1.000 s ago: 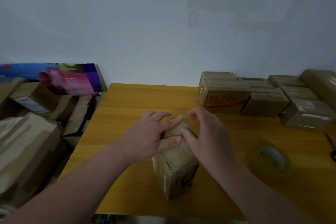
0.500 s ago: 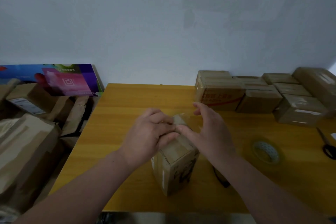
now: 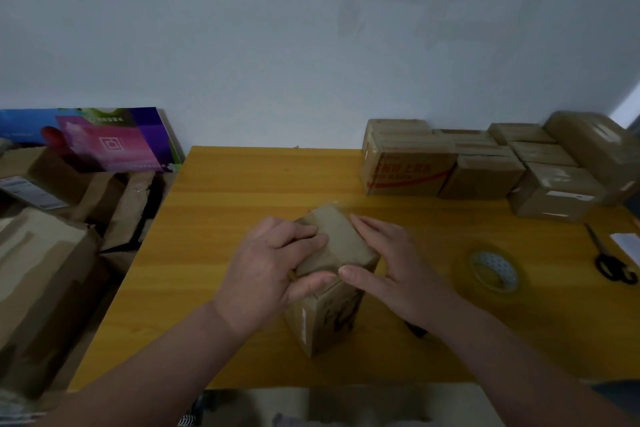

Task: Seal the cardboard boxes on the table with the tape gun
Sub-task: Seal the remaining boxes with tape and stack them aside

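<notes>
While left hand (image 3: 266,270) grips box (image 3: 337,243) top and right hand (image 3: 391,267) presses flat-fingered | roll (image 3: 495,267) at 3 o'clock | risk: uneven push could tip tall box.

A yellow wooden table (image 3: 242,191) stands against a pale wall. A small box (image 3: 332,319) stands upright near the front edge. More boxes (image 3: 408,163) crowd the back right corner, with a tape roll (image 3: 495,270), scissors (image 3: 613,263) and a paper slip (image 3: 628,243) in front of them.
</notes>
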The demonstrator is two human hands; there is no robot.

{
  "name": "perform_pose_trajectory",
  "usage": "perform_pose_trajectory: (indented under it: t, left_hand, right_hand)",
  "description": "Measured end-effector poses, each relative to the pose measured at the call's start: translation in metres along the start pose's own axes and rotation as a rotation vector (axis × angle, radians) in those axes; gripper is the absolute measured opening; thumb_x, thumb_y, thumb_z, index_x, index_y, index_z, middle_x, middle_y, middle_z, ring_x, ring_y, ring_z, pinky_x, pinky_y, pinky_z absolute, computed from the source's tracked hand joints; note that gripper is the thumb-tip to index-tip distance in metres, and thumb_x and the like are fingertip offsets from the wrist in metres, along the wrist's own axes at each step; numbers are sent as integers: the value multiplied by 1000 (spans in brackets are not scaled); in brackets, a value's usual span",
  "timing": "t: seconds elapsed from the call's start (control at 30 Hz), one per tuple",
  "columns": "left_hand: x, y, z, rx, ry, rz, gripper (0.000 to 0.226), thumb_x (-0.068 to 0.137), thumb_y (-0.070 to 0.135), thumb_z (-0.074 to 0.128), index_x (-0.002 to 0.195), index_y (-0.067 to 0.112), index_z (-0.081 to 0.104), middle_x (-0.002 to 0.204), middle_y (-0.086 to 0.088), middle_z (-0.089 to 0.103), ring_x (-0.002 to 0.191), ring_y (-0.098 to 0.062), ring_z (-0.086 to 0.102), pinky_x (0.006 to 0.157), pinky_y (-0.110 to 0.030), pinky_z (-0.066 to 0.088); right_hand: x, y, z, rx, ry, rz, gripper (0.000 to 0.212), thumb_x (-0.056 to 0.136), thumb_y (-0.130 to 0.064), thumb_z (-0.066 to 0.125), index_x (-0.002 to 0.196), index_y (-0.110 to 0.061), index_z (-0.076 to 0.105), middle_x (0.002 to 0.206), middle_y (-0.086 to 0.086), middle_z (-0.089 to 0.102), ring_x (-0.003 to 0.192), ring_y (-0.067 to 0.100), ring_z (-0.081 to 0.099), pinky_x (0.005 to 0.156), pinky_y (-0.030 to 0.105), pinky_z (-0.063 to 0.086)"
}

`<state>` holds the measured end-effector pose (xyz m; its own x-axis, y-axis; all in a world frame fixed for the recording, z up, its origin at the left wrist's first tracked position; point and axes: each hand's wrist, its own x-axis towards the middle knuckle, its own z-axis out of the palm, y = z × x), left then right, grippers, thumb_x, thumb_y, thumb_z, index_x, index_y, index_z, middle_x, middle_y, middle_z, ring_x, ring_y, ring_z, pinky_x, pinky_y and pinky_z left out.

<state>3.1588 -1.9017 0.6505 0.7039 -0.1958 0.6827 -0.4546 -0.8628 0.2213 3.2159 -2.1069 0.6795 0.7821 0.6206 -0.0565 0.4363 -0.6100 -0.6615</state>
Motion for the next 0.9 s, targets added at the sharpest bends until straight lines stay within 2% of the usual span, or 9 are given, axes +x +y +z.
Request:
perform_pose_trajectory:
  t: [0.13,0.2,0.3,0.4,0.43,0.53,0.6,0.7,0.9]
  left_hand:
    - [-2,2,4,-6,42,-15,61,94,57,42,101,5,74,99,-9,68,89,-17,50,79,-21,37]
    - [-3,2,5,1,42,-17,61,95,56,41,101,5,74,99,-10,68,88,-17,49,78,-21,36]
    - [-3,2,5,-9,41,-18,59,95,56,43,101,6,74,99,-9,69,87,-17,50,78,-19,35]
    - [-4,1,5,-14,47,-11,59,94,56,43,101,7,74,101,-7,69,88,-17,51,78,-21,39]
    - [-4,1,5,-13,49,-9,59,94,57,43,101,7,74,102,-7,69,89,-17,52,78,-23,40]
    - [-4,0,5,-24,59,-8,59,93,57,44,103,7,74,103,-6,69,90,-17,53,76,-28,45]
    - [-5,0,7,-43,70,-7,58,93,57,45,103,6,74,103,-6,69,92,-18,54,77,-30,45]
    - [-4,0,8,-67,76,-11,58,93,56,46,102,5,74,104,-7,69,93,-18,53,79,-30,43]
    - [-6,-1,7,-93,74,-44,58,92,56,47,100,5,74,102,-7,70,91,-16,53,78,-28,44]
  right_hand:
    - [-1,1,3,-349,22,-141,95,78,-83,13,154,-27,6,159,-11,12,142,7,5,119,34,1]
    - [-1,-2,3,-475,17,-186,100,75,-86,8,154,-25,5,161,-8,7,145,10,3,116,35,-6]
    - [-3,-3,1,-570,-9,-219,104,73,-88,19,154,-24,7,162,-2,2,147,18,5,114,40,-4]
    - [-3,-5,-8,-651,-28,-298,104,72,-87,35,152,-23,18,161,1,3,144,21,8,114,46,2]
    - [-2,-6,-11,-669,-38,-318,107,70,-86,39,153,-23,14,160,-2,-5,144,19,3,113,45,-2]
    - [5,-9,-21,-668,-99,-219,129,61,-86,50,145,-23,-25,147,-9,-39,143,13,-22,112,39,-17]
    - [14,-13,-25,-725,-152,-165,135,61,-84,56,144,-21,-31,143,-6,-45,141,16,-29,114,45,-15]
    - [23,-20,-21,-737,-224,-148,134,63,-81,61,149,-21,-24,148,-2,-43,141,22,-32,116,50,-13]
    - [27,-26,-17,-816,-227,-181,129,67,-74,64,151,-21,-18,154,0,-35,141,26,-31,115,54,-10]
